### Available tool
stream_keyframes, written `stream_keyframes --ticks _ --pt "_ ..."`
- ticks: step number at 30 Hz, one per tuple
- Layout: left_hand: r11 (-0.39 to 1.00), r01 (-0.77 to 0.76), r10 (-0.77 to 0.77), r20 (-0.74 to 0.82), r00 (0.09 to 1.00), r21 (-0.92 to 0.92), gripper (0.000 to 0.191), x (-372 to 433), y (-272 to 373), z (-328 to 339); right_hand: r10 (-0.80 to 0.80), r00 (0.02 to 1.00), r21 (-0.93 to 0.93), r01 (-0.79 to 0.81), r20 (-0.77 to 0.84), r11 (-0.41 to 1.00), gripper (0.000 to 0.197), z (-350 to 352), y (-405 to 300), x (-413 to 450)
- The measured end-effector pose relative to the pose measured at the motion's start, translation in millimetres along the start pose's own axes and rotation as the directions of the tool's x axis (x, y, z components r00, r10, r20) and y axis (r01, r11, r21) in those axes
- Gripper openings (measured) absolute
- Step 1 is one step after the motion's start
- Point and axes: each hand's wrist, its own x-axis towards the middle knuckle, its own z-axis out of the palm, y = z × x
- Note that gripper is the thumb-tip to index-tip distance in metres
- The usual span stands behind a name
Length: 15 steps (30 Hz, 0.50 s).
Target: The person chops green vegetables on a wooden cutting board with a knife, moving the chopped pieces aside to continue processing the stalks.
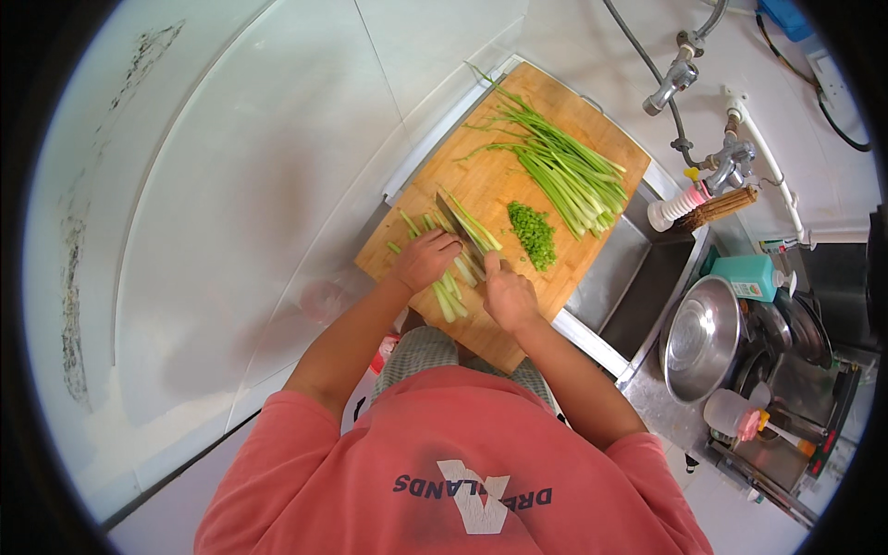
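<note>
On a wooden cutting board (458, 152), my right hand (510, 295) is closed around the handle of a kitchen knife (454, 218), whose blade points up and to the left. Cut celery stalks (451, 295) lie under and below my left hand (429, 258), which presses on them beside the blade with its fingers bent. A few more stalks (479, 222) lie just right of the blade. A heap of finely chopped green pieces (533, 236) sits right of the knife. Higher on the board rests a large bunch of long green stalks (569, 166).
The board lies over a stainless steel sink (624, 277). Wall taps (728, 163) and a bundled-stick brush (718, 207) are at upper right. A metal basin (701, 340), a turquoise pump bottle (746, 277) and stacked pans stand to the right. A tiled wall (277, 139) rises on the left.
</note>
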Motion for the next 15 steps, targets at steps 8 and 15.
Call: stream_keyframes --ticks 8,15 --pt "1.000 0.025 -0.025 -0.010 1.000 0.008 0.004 -1 -2 0 0.050 0.998 0.059 -0.048 -0.026 0.997 0.038 4 -1 6" --pt "0.945 0.305 -0.316 -0.087 0.945 -0.120 0.010 4 6 -6 0.052 0.955 0.154 -0.006 -0.291 0.988 0.021 -2 10 1"
